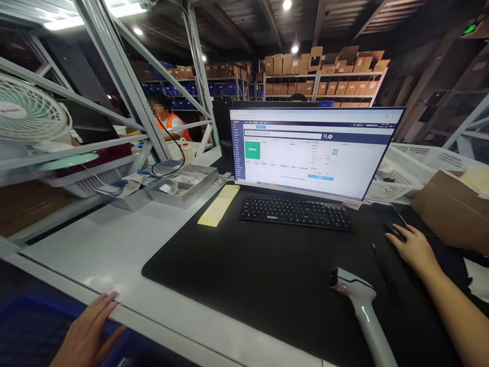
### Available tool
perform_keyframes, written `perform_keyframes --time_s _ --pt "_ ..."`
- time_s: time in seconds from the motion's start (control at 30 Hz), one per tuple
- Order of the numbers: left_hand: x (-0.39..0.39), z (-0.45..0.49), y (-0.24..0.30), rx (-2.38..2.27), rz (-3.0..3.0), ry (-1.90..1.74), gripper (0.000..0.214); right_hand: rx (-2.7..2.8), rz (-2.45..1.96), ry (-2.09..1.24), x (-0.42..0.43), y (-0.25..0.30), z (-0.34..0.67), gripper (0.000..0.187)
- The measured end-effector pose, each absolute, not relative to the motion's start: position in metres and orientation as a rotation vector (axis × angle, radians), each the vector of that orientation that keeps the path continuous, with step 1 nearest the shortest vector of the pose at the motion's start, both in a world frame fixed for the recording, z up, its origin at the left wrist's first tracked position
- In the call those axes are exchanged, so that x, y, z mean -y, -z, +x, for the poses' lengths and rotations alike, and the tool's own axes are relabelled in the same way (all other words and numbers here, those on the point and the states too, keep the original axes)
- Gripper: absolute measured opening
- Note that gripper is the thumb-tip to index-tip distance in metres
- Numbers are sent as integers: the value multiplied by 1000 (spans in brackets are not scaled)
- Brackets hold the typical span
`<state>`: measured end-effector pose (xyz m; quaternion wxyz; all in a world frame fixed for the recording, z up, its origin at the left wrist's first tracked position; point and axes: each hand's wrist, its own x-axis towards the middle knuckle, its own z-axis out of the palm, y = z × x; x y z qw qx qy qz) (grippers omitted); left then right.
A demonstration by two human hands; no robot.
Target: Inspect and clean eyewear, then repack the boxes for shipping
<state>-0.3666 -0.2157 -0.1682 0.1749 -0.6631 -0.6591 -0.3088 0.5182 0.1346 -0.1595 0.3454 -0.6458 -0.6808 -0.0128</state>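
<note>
My right hand (416, 250) rests over a black computer mouse (398, 233) at the right of the black desk mat (260, 270), its fingers on the mouse. At the lower left, my left hand (89, 329) touches the front edge of the grey table with its fingers stretched out, holding nothing. A grey barcode scanner (361, 300) lies on the mat, left of my right forearm. Beside it is a thin black pen-like stick (380, 262). A black keyboard (296, 213) sits below the lit monitor (313, 153).
A yellow paper pad (219, 205) lies left of the keyboard. Grey metal trays (187, 191) with small items stand behind it. A cardboard box (451, 209) and white baskets (424, 158) are on the right, a fan (26, 109) on the left. A person in an orange vest (185, 133) sits beyond.
</note>
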Motion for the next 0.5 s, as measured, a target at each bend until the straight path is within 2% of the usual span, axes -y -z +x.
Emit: perform_keyframes --time_s 0.23,0.4,0.5 --pt "215 -379 174 1843 -1886 916 50 1684 -1836 55 -138 154 509 44" --pt "212 -375 167 1840 -1907 800 65 1714 -1909 70 -126 136 499 79" --pt "215 -355 151 1824 -1955 683 67 1839 -1965 151 -113 123 495 87"
